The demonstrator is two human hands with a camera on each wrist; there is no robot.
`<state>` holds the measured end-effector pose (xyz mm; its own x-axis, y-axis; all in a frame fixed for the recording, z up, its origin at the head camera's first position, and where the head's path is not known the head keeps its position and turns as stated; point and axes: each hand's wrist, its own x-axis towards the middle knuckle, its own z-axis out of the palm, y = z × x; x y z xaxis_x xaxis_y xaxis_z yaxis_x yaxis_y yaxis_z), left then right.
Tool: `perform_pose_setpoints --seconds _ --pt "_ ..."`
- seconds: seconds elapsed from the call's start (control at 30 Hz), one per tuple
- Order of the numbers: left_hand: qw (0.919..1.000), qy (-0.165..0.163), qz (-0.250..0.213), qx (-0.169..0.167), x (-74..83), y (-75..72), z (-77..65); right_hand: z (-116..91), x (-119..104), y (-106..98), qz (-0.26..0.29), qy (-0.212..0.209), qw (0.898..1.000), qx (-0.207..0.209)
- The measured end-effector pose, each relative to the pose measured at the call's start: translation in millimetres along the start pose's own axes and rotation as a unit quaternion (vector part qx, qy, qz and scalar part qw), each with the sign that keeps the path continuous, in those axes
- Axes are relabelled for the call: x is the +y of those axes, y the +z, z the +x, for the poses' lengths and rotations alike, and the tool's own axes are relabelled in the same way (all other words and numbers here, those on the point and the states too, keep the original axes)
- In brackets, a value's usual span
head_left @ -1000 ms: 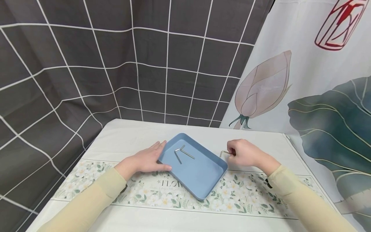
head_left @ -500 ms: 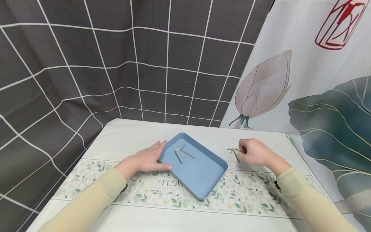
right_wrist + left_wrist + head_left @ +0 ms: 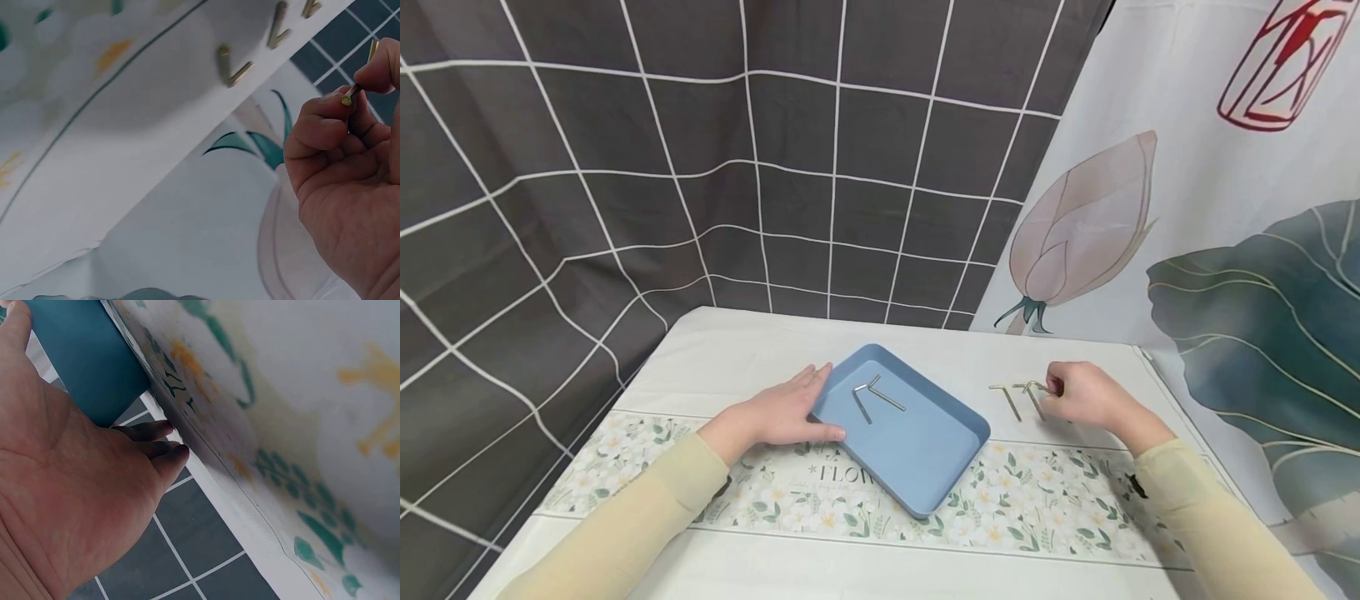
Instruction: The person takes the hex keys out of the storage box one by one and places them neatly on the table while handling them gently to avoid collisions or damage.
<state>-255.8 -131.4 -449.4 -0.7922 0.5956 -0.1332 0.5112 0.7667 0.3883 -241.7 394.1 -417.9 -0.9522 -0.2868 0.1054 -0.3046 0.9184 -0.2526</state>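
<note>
My right hand [image 3: 1088, 398] pinches an L-shaped hex key [image 3: 352, 95] between thumb and fingers, above the table's right part. Beneath and left of it on the white cloth lie a hex key [image 3: 1012, 405] and a second hex key [image 3: 1035, 404], partly overlapped by the hand. The right wrist view shows a third hex key [image 3: 310, 7] in their row. My left hand [image 3: 778, 412] rests at the left side of a blue tray [image 3: 925, 450], fingers extended and thumb at its rim. Inside the tray lie two hex keys [image 3: 862, 407], their bent ends close together.
A white tablecloth [image 3: 760, 333] with a printed flower band covers the table. Behind it hangs a dark grid curtain [image 3: 790, 208]. A white curtain with a lotus print [image 3: 1075, 225] hangs at the right, close past the table's edge.
My right hand has moved right with its hex key, away from the tray. Hex keys on the cloth have come out from behind the hand. Left hand and tray stay in place.
</note>
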Motion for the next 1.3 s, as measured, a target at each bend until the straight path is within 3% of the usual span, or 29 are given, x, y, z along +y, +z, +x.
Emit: perform_pose_setpoints --seconds 0.3,0.63,0.97,1.3 --pt "1.0 -0.001 -0.003 -0.004 2.4 -1.9 -0.8 -5.9 20.2 -0.3 0.008 0.045 0.999 -0.005" --pt "1.0 0.0 0.001 -0.005 0.3 0.2 0.1 -10.0 41.3 3.1 0.0 0.056 0.998 0.007" --pt "1.0 -0.001 0.003 -0.001 -0.8 1.7 0.9 -16.2 59.9 6.9 0.021 0.132 0.991 -0.022" --pt "1.0 -0.003 0.001 0.0 0.0 0.6 1.2 -18.8 65.4 8.2 0.029 0.175 0.983 -0.036"
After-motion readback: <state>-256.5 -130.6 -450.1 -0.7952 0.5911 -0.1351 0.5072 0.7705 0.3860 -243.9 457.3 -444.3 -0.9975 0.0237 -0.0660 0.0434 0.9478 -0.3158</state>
